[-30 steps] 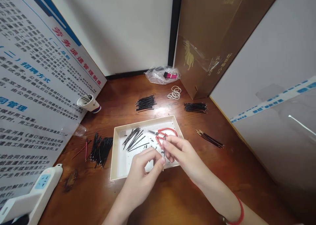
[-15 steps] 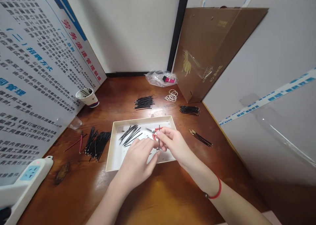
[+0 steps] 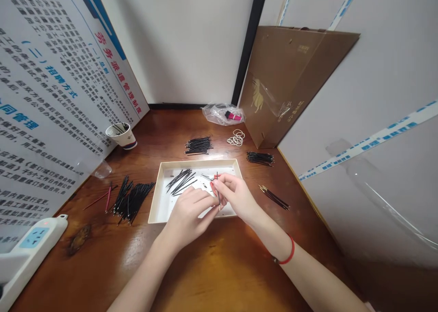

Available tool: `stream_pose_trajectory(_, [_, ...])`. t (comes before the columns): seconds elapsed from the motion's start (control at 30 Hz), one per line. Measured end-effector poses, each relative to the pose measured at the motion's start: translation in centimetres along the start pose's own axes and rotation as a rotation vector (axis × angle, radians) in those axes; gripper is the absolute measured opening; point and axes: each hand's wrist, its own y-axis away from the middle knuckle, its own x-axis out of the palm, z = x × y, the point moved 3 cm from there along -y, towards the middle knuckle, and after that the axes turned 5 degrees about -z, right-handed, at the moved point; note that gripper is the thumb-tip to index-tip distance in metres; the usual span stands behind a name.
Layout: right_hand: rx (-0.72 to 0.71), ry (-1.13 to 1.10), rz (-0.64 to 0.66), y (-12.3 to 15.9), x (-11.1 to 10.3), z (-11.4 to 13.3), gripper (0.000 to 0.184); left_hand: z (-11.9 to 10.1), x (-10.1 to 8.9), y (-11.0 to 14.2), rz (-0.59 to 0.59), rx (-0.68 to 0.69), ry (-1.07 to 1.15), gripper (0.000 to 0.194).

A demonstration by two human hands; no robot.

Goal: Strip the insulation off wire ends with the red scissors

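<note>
Over the shallow white box (image 3: 154, 198), both hands come together on one thin black wire (image 3: 218, 196) held nearly upright. My left hand (image 3: 192, 211) pinches its lower end between thumb and fingertips, where a pale tip shows. My right hand (image 3: 236, 194) has thumb and fingers closed on its upper part. Behind the right fingers lie pliers with red handles (image 3: 214, 188), partly hidden, their jaws pointing left. Several loose black wires (image 3: 181, 182) and small dark scraps lie in the box.
Bundles of black wires lie left (image 3: 133, 202), behind (image 3: 198, 145) and right (image 3: 260, 158) of the box. Gold-tipped pieces (image 3: 274, 198) sit at right. Around stand a paper cup (image 3: 122, 136), rubber bands (image 3: 236, 137), a plastic bag (image 3: 215, 114), a power strip (image 3: 37, 243) and a brown folder (image 3: 284, 84).
The view has shifted slightly. Both hands stay closed on the black wire over the box, with the right hand a little nearer the left.
</note>
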Motion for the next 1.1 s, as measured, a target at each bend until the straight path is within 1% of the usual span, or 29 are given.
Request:
stream_pose_trajectory(0.13, [-0.027, 0.009, 0.013, 0.1, 0.0, 0.0, 0.038, -0.2, -0.3, 0.3, 0.056, -0.038, 0.062, 0.012])
stream_pose_trajectory(0.2, [-0.028, 0.013, 0.02, 0.0, 0.1, 0.0, 0.038, -0.2, -0.4, 0.3, 0.08, -0.068, 0.086, 0.012])
stream_pose_trajectory(0.37, [-0.033, 0.037, 0.053, 0.0, 0.4, -0.1, 0.037, 0.0, -0.5, 0.1, 0.072, -0.106, 0.097, 0.016])
stream_pose_trajectory(0.5, [-0.044, 0.068, 0.057, -0.1, 1.1, 0.0, 0.038, -0.1, -0.3, 0.3, 0.021, -0.082, 0.074, 0.017])
stream_pose_trajectory(0.63, [-0.04, 0.14, 0.038, 0.0, 1.4, 0.1, 0.038, -0.3, -0.4, 0.5, -0.07, 0.001, 0.039, 0.018])
stream_pose_trajectory(0.77, [-0.04, 0.261, 0.002, 1.3, 1.0, 0.8, 0.039, 0.0, -1.2, 0.5, -0.201, 0.042, -0.035, 0.021])
stream_pose_trajectory(0.83, [-0.049, 0.323, 0.044, 2.3, 1.0, 1.3, 0.037, 0.3, -1.5, 0.5, -0.248, 0.049, -0.075, 0.022])
stream_pose_trajectory(0.87, [-0.06, 0.348, 0.088, 2.8, 1.1, 1.5, 0.035, 0.4, -1.6, 0.6, -0.26, 0.056, -0.09, 0.022])
stream_pose_trajectory(0.93, [-0.091, 0.395, 0.13, 3.5, 1.3, 1.8, 0.034, 0.6, -1.7, 0.6, -0.264, 0.071, -0.108, 0.022])
stream_pose_trajectory(1.1, [-0.13, 0.432, 0.176, 3.7, 1.9, 1.7, 0.035, 0.7, -1.5, 0.7, -0.259, 0.086, -0.107, 0.022])
